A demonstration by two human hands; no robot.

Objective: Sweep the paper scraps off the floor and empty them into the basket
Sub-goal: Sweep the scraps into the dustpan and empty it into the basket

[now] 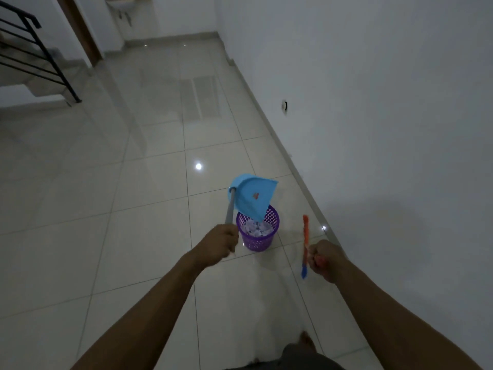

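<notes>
Left hand fisted around grey dustpan handle; blue dustpan tipped lip-down over purple basket holding paper scraps. Right hand clenches orange broom handle, near upright.

Glossy tiled floor, white wall, black stair railing

A home's ground-floor hall: glossy pale floor tiles meet plain white walls, a staircase with a black metal railing rises at the left, and a small wall-mounted washbasin sits beside a brown door frame.
</notes>
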